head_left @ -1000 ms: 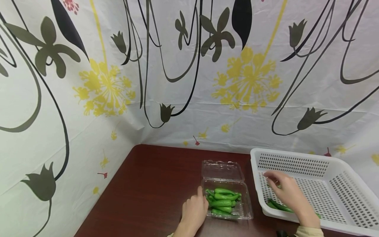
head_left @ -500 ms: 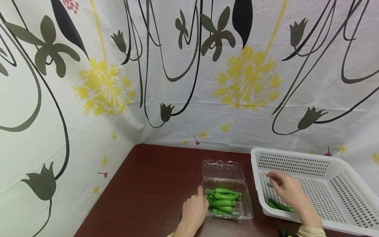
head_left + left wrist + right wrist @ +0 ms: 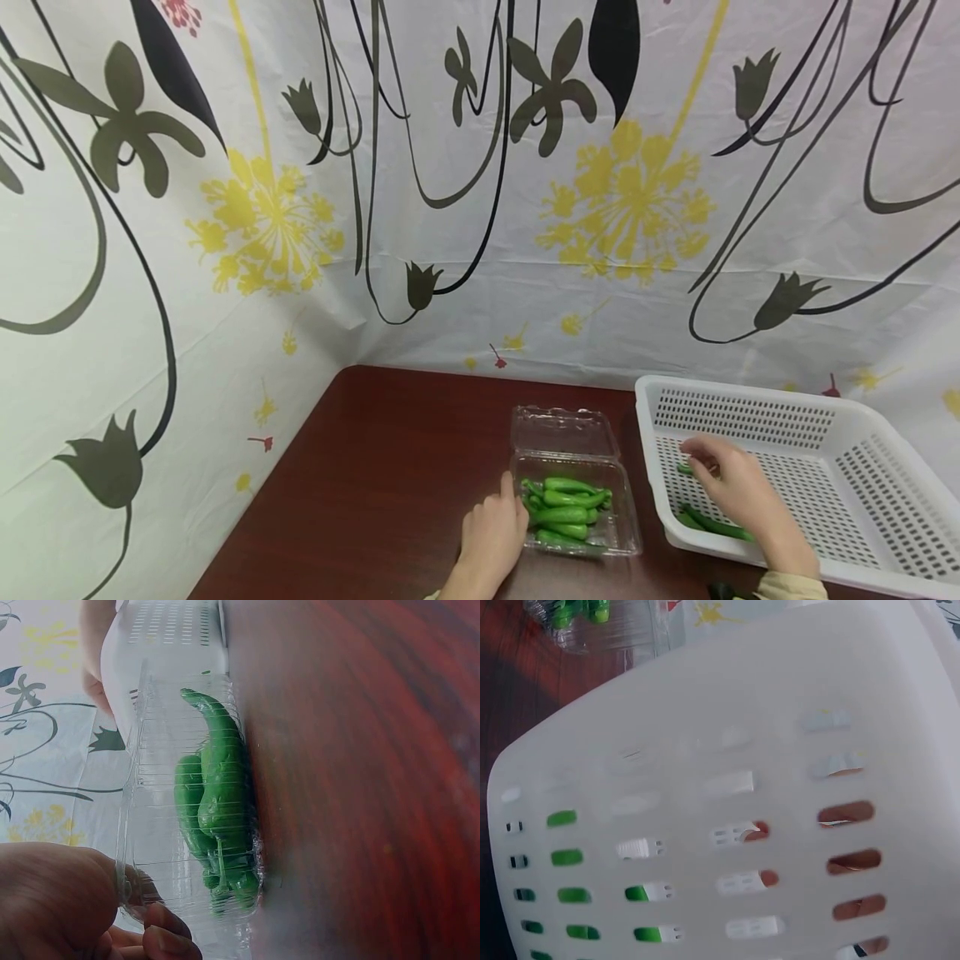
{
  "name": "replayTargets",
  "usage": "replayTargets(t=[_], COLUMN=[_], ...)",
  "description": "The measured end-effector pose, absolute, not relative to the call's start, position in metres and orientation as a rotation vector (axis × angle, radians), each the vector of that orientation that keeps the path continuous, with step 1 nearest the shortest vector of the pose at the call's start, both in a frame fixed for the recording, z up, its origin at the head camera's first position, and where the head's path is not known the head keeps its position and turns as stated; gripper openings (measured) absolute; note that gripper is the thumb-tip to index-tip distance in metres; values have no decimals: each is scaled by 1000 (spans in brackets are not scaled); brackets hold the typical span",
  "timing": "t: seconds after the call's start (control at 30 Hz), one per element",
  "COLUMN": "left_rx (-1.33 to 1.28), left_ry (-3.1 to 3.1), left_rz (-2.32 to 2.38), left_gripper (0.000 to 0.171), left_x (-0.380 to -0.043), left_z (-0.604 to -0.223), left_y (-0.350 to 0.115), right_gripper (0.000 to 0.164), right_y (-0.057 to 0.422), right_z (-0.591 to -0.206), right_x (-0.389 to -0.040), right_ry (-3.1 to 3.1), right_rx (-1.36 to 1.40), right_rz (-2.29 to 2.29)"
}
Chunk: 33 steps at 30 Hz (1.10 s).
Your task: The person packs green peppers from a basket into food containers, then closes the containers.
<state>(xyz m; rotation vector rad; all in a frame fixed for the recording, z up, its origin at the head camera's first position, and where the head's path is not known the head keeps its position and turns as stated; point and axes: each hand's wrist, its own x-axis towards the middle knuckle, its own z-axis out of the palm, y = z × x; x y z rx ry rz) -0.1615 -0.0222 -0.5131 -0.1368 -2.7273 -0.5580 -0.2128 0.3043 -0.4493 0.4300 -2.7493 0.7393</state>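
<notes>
A clear plastic clamshell container (image 3: 626,533) lies with its lid folded back, several green peppers (image 3: 564,514) inside it. My left hand (image 3: 491,529) holds its left rim; in the left wrist view the rim runs between the fingers of the hand (image 3: 67,904). Inside the white basket (image 3: 832,508), my right hand (image 3: 731,483) hangs with loosely bent fingers, thumb apart from the forefinger. Just below those fingertips shows a green pepper (image 3: 684,469), partly hidden by the hand. More green peppers (image 3: 712,525) lie along the basket's near side. The basket wall (image 3: 675,712) mostly hides the right hand in the right wrist view.
A dark red-brown table (image 3: 405,467) carries both containers side by side, a narrow gap between them. The open lid (image 3: 562,432) points towards the back. Flower-patterned cloth (image 3: 450,208) hangs behind and to the left. The basket's raised rim (image 3: 652,475) stands between the hands.
Inside the basket my right hand has shifted slightly to the right, showing more of the pepper's end. The left hand and the clamshell container stay in place.
</notes>
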Motion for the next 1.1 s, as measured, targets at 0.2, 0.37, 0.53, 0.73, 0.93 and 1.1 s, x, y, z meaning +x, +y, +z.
replayTargets(t=[0.2,0.37,0.53,0.73,0.93,1.1], left_rx=[-138,-134,-135,-135,-152,-156], left_ry=[-2731,-2732,-2731,-2733,-2729,-2728], left_rz=[-562,-562,-564,-560,-546,-539], left_gripper=[40,40,39,39,39,38], left_x=[-162,-161,-161,-161,-161,-161], left_z=[-512,-512,-513,-513,-513,-513], left_y=[-22,-22,-22,-22,-23,-23], right_gripper=[16,16,16,20,22,23], right_y=[308,309,313,317,319,322], right_z=[-450,-453,-456,-460,-460,-460], right_x=[-214,-215,-216,-218,-220,-221], right_ry=[-2793,-2798,-2795,-2810,-2860,-2889], right_rx=[396,390,369,335,275,243], right_rz=[744,741,710,694,691,670])
